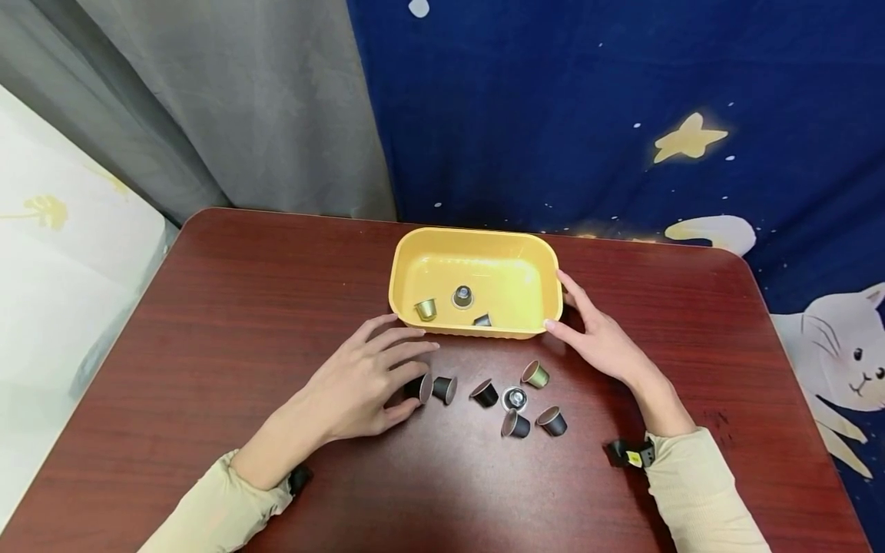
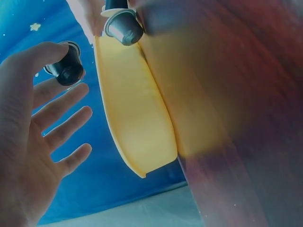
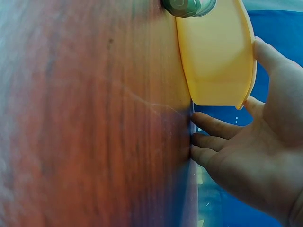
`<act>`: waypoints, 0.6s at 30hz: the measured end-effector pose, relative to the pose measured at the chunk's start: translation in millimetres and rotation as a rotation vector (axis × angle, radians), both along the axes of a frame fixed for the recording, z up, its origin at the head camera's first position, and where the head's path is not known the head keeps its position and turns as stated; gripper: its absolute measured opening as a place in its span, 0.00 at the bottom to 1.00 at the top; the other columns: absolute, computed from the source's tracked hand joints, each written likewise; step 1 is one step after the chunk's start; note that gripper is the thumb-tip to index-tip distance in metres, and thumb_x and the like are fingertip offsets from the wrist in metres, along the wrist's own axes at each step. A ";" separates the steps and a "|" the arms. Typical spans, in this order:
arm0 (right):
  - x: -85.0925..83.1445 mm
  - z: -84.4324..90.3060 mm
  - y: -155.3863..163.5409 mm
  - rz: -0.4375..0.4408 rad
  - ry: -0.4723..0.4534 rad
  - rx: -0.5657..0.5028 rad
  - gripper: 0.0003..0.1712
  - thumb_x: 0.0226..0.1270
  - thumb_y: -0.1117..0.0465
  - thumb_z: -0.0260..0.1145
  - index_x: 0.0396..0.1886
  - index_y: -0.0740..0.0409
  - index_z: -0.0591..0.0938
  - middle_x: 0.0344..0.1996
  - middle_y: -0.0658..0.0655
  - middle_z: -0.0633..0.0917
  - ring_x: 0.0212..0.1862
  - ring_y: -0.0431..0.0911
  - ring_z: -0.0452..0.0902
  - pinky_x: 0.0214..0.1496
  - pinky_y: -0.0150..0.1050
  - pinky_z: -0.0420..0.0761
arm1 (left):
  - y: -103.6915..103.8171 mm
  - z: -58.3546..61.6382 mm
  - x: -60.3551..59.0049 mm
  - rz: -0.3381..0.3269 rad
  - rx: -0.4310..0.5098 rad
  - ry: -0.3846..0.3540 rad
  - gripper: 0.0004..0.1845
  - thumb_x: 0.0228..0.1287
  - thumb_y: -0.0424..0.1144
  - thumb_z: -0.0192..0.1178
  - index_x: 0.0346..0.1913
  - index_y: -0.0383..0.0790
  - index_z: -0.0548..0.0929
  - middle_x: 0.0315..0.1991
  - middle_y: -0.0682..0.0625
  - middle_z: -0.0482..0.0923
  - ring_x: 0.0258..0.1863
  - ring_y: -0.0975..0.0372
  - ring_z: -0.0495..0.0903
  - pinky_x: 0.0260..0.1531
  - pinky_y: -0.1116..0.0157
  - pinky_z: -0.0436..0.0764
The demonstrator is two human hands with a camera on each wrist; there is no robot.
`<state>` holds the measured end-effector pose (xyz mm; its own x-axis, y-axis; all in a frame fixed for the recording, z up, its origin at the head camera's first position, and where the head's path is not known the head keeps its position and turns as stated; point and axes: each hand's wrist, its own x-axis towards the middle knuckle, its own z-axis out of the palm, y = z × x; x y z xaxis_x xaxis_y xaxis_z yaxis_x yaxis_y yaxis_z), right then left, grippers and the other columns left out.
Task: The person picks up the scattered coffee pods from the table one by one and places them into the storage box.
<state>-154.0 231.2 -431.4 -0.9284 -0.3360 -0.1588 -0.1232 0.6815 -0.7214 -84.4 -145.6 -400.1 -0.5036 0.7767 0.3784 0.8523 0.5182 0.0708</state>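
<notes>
My left hand (image 1: 351,385) pinches a dark coffee capsule (image 2: 69,66) between thumb and index finger, just above the table; its other fingers are spread. Beside it lies another dark capsule (image 1: 445,389). At the right end of a yellow bin (image 1: 508,280), my right hand (image 1: 608,344) has its thumb on the front rim and its index finger against the side. In the right wrist view its remaining fingers (image 3: 208,142) extend beyond the bin's end. Inside the bin are a gold-green capsule (image 1: 425,309), a capsule standing upright (image 1: 462,296) and a partly hidden dark one (image 1: 482,320).
Right of the left hand, several loose capsules lie on the dark red table (image 1: 290,284): a green one (image 1: 535,374), a silver-rimmed one (image 1: 515,399) and some dark ones (image 1: 551,421). Behind the table hang a grey curtain (image 1: 276,100) and a blue patterned cloth (image 1: 539,115).
</notes>
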 end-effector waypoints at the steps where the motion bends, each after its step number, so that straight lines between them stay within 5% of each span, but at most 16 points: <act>1: 0.1 -0.3 0.1 0.002 0.001 0.000 0.47 0.70 0.40 0.61 0.79 0.26 0.44 0.68 0.56 0.71 0.71 0.57 0.62 0.66 0.67 0.60 | 0.2 -0.2 -0.8 -0.002 0.010 -0.002 0.15 0.55 0.49 0.69 0.42 0.45 0.85 0.61 0.48 0.78 0.64 0.52 0.73 0.69 0.46 0.60; 18: -0.7 -0.9 1.4 0.005 -0.009 0.000 0.47 0.71 0.40 0.61 0.79 0.25 0.43 0.69 0.56 0.71 0.72 0.57 0.60 0.67 0.66 0.59 | -2.1 3.2 -21.6 0.054 -0.016 0.021 0.18 0.59 0.50 0.66 0.47 0.42 0.83 0.64 0.46 0.75 0.65 0.51 0.71 0.68 0.45 0.60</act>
